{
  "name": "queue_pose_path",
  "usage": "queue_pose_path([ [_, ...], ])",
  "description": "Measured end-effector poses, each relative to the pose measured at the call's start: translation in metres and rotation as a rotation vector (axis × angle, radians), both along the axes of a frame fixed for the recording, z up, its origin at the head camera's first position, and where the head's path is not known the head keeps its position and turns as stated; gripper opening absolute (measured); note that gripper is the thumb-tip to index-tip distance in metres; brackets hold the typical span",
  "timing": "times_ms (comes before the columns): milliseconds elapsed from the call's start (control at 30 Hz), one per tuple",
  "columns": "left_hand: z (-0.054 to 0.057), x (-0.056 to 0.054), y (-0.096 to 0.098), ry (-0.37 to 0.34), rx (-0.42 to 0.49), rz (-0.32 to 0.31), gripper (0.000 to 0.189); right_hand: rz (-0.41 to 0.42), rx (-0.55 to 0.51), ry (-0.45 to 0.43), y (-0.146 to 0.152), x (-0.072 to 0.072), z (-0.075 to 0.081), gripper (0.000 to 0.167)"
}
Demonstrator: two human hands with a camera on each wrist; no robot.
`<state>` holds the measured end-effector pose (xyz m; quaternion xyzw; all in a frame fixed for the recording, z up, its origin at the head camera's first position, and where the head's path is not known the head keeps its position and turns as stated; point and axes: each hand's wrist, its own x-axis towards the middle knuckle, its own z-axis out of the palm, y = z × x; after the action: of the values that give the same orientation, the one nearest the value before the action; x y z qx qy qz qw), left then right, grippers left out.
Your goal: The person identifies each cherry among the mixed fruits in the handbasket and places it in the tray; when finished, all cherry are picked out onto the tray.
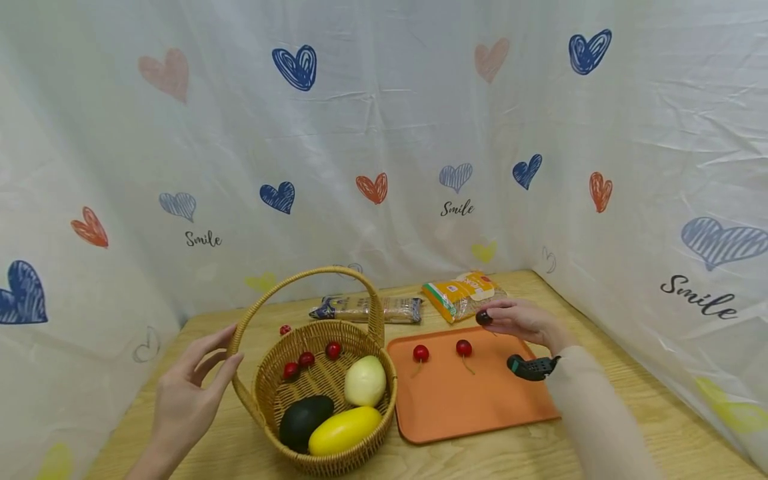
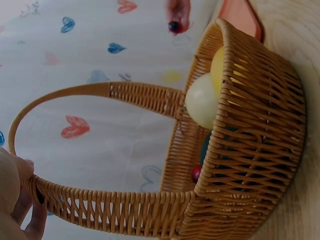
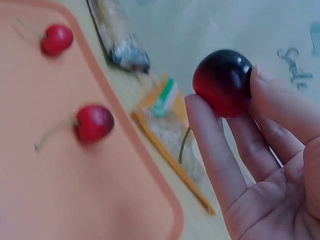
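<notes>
My left hand [image 1: 191, 393] grips the side of the wicker basket's tall handle [image 2: 115, 205]. Inside the basket [image 1: 354, 460] lie several red cherries [image 1: 307, 359], a pale round fruit [image 1: 365, 381], a dark green avocado-like fruit [image 1: 305, 423] and a yellow oval fruit [image 1: 345, 431]. Above the far right part of the orange tray [image 1: 474, 407], my right hand [image 1: 523, 323] pinches a dark red cherry [image 3: 223, 82] between thumb and fingers; a green stem [image 3: 184, 147] shows below it. Two red cherries with stems, one left [image 1: 421, 353] and one right [image 1: 464, 347], rest on the tray.
Behind the basket lies a long clear packet [image 1: 372, 311] with dark ends. An orange-and-clear bag [image 1: 462, 293] sits behind the tray. A small red object [image 1: 285, 329] is on the wooden table [image 1: 468, 460] beyond the basket's left rim. Heart-printed curtains [image 1: 372, 133] enclose the table.
</notes>
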<state>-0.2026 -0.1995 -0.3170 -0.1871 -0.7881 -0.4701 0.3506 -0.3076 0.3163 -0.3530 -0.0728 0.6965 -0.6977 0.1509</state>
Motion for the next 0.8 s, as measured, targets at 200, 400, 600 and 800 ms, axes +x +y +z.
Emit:
queue_pose_path([
  [200, -0.001, -0.002, -0.001, -0.016, -0.012, 0.008, 0.051, -0.051, 0.038, -0.002, 0.032, 0.009, -0.007, 0.048],
  [400, -0.001, -0.001, -0.002, -0.009, -0.018, 0.010, 0.051, -0.077, 0.028, 0.014, 0.031, 0.007, -0.014, 0.046],
  [600, -0.003, -0.001, -0.002, 0.016, -0.034, 0.005, 0.053, -0.195, 0.146, 0.028, 0.019, 0.005, -0.030, 0.045],
  [800, -0.003, -0.002, -0.002, 0.028, -0.036, -0.012, 0.053, -0.312, 0.251, 0.035, 0.011, 0.002, -0.041, 0.039],
])
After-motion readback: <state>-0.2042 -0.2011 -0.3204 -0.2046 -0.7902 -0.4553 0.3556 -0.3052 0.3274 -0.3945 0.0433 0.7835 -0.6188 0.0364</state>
